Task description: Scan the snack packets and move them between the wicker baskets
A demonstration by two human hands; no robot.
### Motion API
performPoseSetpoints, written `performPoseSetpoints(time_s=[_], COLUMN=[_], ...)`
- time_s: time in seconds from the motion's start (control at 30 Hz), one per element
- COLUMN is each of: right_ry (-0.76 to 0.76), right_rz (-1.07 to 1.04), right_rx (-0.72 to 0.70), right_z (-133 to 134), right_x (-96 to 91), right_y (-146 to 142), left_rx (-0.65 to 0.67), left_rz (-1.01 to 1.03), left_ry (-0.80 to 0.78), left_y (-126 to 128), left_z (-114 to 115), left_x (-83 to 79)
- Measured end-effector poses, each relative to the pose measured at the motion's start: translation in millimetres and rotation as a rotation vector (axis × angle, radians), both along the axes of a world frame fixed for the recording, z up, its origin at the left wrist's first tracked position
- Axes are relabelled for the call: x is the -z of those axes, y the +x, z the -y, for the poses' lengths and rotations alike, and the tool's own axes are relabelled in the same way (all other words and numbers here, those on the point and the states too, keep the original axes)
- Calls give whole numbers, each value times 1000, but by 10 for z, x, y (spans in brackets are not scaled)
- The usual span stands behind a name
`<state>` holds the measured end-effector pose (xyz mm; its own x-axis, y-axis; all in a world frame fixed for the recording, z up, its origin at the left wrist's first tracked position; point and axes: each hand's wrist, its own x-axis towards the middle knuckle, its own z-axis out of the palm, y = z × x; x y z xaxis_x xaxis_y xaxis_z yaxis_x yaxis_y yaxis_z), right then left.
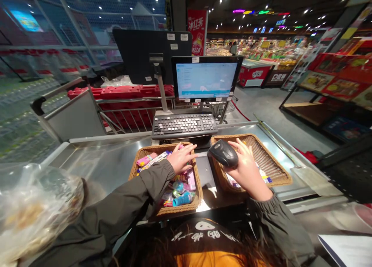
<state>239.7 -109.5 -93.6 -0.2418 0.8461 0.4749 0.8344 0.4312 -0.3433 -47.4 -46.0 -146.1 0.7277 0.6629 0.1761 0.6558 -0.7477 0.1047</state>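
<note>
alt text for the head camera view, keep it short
At a shop checkout, a person's right hand holds a black handheld scanner over a wicker basket, while the left hand, fingers spread, reaches into a second wicker basket of small colourful packets. Behind them sit a keyboard and a lit monitor on a steel counter.

Left basket (178,209) and right basket (279,170) side by side on the counter (101,162), keyboard (184,124) just behind them, monitor (205,79) above it, left hand (181,157) in the left basket on small packets (180,189), right hand (247,169) over the right basket — scanner (223,152) in its grasp, cart (130,114) behind the counter, bag (35,205) at near left.
</note>
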Motion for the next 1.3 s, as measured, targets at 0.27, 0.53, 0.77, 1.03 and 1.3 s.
performPoseSetpoints(time_s=[0.27,0.53,0.77,1.03,1.3], right_ry=[123,75,68,37,-27], right_rz=[-53,-92,-124,-162,-201], right_rx=[248,351,394,433,453], right_z=[21,59,-52,-253,-355], right_x=[-27,38,94,196,297], right_y=[669,1114,1449,1740,1905], left_rx=[24,48,116,133,10], left_rz=[15,-176,-357,-346,-339], left_ry=[22,-24,-21,-126,-235], left_y=[720,1749,2391,3042,3365], left_z=[-260,-717,-1047,-1128,-1257], left_x=[-164,110,450,780,1115])
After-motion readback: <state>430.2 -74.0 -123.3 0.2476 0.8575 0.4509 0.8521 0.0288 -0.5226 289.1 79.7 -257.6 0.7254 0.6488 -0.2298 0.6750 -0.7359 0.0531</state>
